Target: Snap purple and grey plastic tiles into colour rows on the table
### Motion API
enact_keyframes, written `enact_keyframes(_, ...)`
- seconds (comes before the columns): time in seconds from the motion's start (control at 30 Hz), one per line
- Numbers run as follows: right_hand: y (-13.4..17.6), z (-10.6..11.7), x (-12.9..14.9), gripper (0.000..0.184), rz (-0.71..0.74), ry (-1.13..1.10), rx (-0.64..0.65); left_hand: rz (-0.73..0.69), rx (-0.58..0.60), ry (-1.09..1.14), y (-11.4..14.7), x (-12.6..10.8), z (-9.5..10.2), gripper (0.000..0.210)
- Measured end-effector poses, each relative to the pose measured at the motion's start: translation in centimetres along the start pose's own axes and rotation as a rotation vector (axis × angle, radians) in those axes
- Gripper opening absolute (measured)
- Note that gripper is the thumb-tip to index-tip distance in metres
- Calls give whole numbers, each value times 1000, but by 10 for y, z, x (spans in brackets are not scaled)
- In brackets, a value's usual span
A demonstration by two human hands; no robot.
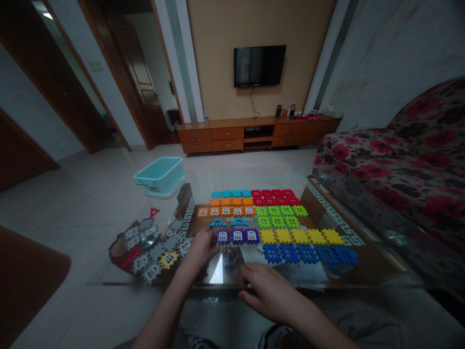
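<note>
— How are the hands, please?
— The right hand is half curled at the near edge of the glass desk. The left hand, fingers narrow, is at the left end of the purple pieces. I cannot tell whether either holds something. Grey pieces lie leftward, mixed.
— And farther?
— A light-blue tub on the floor, its inside also blue; then a cabinet below a television.
</note>
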State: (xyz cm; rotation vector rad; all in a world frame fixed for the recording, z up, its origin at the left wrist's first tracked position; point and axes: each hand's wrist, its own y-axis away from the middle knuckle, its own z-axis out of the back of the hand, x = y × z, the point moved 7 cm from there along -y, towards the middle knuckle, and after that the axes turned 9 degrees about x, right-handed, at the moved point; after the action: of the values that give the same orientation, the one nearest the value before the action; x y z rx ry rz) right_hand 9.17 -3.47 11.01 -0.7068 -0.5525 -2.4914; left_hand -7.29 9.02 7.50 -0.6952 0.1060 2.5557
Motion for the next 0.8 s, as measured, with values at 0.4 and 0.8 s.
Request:
enact_keyframes(0.4,0,0,-1,11,-31,22,21,-9,0,5,-1,0,0,7)
enact_keyframes(0.8,-1,1,0,10,-10,3,8,-9,0,5,0,-4,2,6)
